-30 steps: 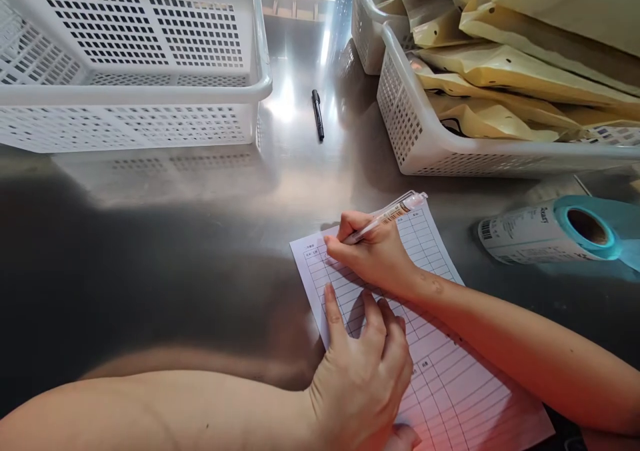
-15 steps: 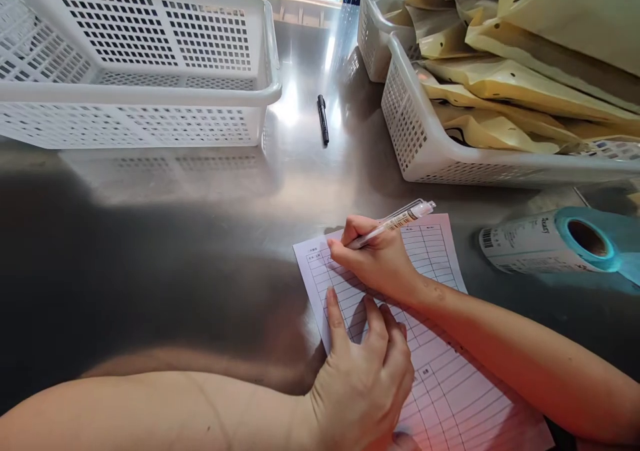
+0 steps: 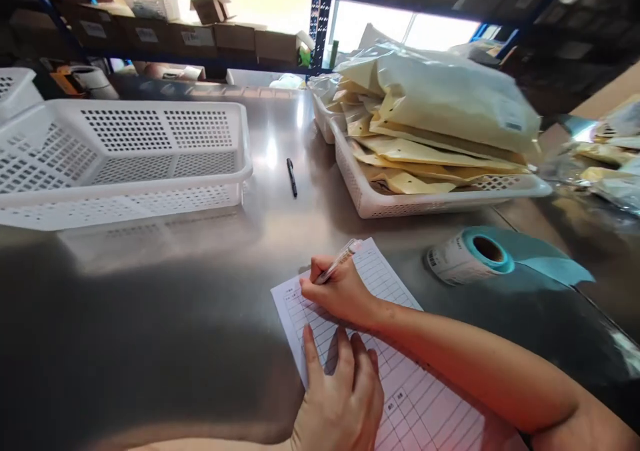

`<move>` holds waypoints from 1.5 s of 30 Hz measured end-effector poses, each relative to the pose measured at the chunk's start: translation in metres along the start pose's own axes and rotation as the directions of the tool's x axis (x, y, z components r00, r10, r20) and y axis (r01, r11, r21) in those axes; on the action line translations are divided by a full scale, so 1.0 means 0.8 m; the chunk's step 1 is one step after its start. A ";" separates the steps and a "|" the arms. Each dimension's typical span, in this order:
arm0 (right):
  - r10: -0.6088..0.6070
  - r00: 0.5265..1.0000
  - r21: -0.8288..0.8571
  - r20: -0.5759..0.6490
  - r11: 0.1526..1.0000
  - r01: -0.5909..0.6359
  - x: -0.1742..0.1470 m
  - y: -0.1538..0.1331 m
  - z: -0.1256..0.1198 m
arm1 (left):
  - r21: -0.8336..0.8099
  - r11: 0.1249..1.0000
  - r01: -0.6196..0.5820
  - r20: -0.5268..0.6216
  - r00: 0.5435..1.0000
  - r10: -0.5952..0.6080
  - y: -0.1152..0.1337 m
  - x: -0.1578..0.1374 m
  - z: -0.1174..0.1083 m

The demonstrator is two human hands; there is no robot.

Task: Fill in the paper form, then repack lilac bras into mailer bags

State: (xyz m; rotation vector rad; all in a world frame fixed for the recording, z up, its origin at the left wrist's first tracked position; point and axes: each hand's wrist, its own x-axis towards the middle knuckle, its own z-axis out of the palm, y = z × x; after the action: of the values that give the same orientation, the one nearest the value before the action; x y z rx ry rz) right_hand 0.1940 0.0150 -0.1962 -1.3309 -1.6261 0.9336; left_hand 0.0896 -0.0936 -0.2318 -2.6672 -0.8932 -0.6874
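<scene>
A white printed form point(image 3: 387, 291) with ruled rows and columns lies at an angle on the metal table. My right hand point(image 3: 345, 292) rests on its upper part, closed around a pen point(image 3: 340, 261) with a clear barrel and a pinkish end. The pen's tip is hidden behind my fingers, near the form's top left. Below it, my left hand point(image 3: 340, 384) lies on the paper with fingers spread and holds nothing. A black marker pen point(image 3: 292, 178) lies apart on the table, beyond the form.
At the left stands a white perforated basket point(image 3: 200, 191). Another white basket point(image 3: 360, 188) at the right is piled with yellowish padded envelopes point(image 3: 430, 118). A roll of labels point(image 3: 465, 256) with blue backing lies right of the form. Shelves with cardboard boxes point(image 3: 235, 38) line the back.
The view has tilted up and shifted right, so the shelves at the back now show. My right hand still grips the pen on the form, and my left hand stays flat on the paper.
</scene>
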 end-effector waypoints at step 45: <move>-0.066 0.997 0.000 -0.045 0.998 0.066 -0.005 -0.004 -0.001 | -0.144 0.981 -0.131 0.246 0.955 0.164 -0.017 0.001 -0.037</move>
State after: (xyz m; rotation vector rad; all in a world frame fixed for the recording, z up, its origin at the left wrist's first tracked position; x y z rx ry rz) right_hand 0.1941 0.0103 -0.1936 -1.2805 -1.6247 0.8596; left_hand 0.0714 -0.0931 -0.2051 -2.9485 -0.7186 -0.3808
